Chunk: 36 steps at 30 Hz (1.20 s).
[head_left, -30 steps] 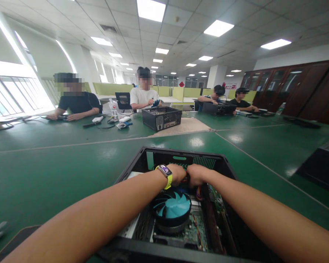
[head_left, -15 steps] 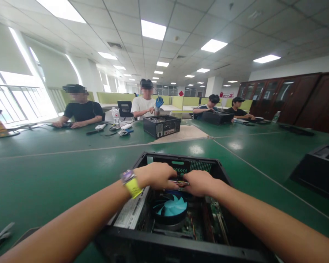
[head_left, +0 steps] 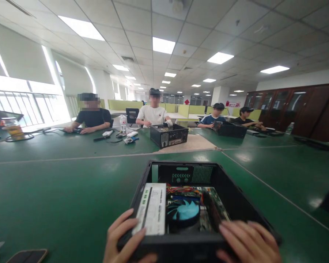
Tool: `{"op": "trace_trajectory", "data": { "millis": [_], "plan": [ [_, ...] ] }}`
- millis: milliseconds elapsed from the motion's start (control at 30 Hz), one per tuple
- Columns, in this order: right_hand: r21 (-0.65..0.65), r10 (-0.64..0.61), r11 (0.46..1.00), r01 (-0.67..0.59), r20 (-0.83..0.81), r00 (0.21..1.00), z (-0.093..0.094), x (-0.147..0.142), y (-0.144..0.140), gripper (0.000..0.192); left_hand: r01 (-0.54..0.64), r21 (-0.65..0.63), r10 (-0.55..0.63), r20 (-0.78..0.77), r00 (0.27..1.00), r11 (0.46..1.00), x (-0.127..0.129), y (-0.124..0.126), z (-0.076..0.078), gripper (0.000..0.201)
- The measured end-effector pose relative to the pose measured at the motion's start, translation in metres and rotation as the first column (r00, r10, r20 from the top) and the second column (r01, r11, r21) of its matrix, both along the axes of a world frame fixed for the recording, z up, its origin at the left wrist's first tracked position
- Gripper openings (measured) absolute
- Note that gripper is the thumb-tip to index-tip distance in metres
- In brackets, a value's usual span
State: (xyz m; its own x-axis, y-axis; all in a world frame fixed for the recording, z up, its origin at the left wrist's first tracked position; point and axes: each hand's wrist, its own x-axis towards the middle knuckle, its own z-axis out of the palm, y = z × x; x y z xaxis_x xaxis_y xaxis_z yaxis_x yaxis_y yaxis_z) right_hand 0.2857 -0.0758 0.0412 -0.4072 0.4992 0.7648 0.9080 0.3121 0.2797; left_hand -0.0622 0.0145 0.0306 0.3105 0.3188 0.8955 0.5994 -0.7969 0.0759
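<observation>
Head: left hand cropped below

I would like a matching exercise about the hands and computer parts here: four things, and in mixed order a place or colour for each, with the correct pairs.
Things
1. left hand
2. right hand
3. fan blades
4. labelled box

Places and colours
A. turquoise
B. at the near left corner of the open computer case
C. mostly white, with printing
D. over the case's near edge, toward the right

Pairs: 1-B, 2-D, 3-A, 4-C
</observation>
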Motion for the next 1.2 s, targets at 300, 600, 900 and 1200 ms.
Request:
{"op": "trace_trajectory", "data": {
  "millis": [300,600,900,1200],
  "plan": [
    [-0.446,-0.493,0.841,0.305,-0.403,0.771,0.04,0.042,0.078,0.046,0.267,-0.444,-0.386,-0.2,0.901,0.855,0.192,0.044,0.061,0.079],
    [-0.824,-0.548,0.557,-0.105,-0.459,0.699,-0.05,-0.022,0.006,0.051,-0.155,-0.858,-0.322,-0.343,0.883,0.489,0.047,-0.015,-0.009,0.029],
    [-0.822,-0.531,0.532,-0.203,-0.511,0.676,-0.054,-0.014,0.01,0.051,-0.196,-0.877,-0.357,-0.37,0.858,0.439,0.039,-0.019,-0.007,0.033],
    [-0.723,-0.463,0.574,-0.385,-0.674,0.576,-0.051,-0.01,0.013,0.045,-0.213,-0.896,-0.372,-0.365,0.854,0.39,0.039,-0.019,-0.004,0.032]
  ]
}}
